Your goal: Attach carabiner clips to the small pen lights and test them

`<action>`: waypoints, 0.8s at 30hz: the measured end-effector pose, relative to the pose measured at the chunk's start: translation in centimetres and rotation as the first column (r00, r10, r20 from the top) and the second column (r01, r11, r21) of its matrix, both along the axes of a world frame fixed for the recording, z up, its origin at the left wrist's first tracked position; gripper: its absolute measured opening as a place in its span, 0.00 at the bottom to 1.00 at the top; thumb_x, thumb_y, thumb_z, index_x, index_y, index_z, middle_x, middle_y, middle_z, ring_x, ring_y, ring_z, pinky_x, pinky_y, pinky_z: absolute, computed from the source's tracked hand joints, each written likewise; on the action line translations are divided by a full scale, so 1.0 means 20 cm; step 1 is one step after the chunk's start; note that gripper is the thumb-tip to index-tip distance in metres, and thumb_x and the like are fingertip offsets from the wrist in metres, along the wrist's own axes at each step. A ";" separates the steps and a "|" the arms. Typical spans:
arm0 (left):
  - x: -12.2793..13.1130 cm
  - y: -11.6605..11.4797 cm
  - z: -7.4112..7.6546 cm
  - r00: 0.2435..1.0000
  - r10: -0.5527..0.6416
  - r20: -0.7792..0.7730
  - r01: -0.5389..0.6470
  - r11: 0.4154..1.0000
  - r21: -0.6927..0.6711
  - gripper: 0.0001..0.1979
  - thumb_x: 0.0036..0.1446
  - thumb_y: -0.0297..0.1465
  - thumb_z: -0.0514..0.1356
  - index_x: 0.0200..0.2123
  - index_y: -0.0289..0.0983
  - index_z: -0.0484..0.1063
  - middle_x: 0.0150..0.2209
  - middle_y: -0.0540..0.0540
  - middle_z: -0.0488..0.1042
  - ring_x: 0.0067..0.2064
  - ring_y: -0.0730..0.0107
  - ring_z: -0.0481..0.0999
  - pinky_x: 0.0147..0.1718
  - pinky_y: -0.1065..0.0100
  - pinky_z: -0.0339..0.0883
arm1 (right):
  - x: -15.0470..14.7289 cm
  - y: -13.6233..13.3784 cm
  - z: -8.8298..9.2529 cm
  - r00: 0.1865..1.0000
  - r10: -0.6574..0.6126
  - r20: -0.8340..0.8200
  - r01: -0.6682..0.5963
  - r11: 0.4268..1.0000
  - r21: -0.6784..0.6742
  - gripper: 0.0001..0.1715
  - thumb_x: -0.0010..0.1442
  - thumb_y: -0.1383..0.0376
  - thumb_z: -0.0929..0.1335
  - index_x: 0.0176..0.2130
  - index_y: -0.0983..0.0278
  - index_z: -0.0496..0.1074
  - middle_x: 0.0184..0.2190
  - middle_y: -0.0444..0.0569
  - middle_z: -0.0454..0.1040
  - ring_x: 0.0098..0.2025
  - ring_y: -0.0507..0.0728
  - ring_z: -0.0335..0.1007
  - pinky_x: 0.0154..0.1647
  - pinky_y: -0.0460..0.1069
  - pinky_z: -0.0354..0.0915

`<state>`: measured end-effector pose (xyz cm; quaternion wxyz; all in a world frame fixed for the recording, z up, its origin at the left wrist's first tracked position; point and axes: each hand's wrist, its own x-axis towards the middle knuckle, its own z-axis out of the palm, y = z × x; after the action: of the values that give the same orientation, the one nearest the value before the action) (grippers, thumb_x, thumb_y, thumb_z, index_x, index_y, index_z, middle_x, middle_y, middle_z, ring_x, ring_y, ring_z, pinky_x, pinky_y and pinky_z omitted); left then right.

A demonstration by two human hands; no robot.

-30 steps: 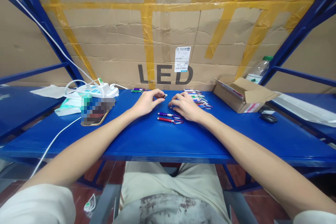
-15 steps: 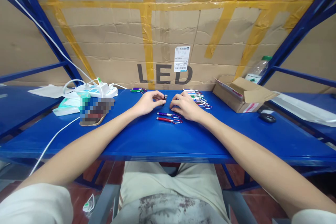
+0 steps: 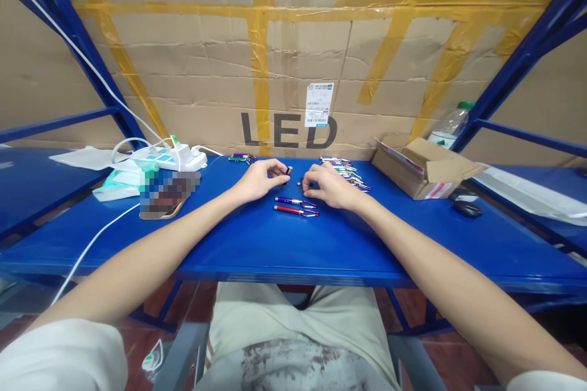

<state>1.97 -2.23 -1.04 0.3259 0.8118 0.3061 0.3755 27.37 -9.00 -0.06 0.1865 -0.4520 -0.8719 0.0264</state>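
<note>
My left hand [image 3: 261,181] is closed in a pinch around a small black tube with a silvery end [image 3: 288,171]; most of the tube is hidden by the fingers. Just to the right, my right hand [image 3: 326,186] rests low over the table with its fingers curled together. Something small and dark shows at those fingertips, too little to name. Beside them is a tiny silvery piece [image 3: 298,183]. Nearer to me lie a purple keychain penlight [image 3: 288,200] and a red keychain penlight [image 3: 288,210], each with a carabiner clip.
Several clipped penlights [image 3: 339,165] lie in a row behind my right hand, and a few more [image 3: 242,157] at back left. An open cardboard box [image 3: 424,171] and a black mouse [image 3: 466,209] are right. A power strip [image 3: 183,159] and phone [image 3: 169,195] are left.
My right hand has shifted slightly right and its fingers have curled in more. The tiny silvery piece now shows beside its fingertips. My left hand stays in place.
</note>
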 end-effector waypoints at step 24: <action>-0.01 -0.02 0.00 0.995 -0.004 -0.102 0.013 0.996 0.086 0.16 0.60 0.44 0.71 0.44 0.38 0.82 0.42 0.44 0.85 0.42 0.60 0.82 0.46 0.59 0.74 | 0.02 -0.01 -0.01 0.988 -0.037 -0.147 0.015 0.989 -0.149 0.19 0.58 0.72 0.70 0.48 0.61 0.69 0.35 0.45 0.82 0.37 0.58 0.75 0.40 0.50 0.65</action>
<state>1.83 -2.67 -0.97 0.2762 0.8445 0.3025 0.3451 27.73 -9.16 -0.17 0.2177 -0.4725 -0.8453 0.1219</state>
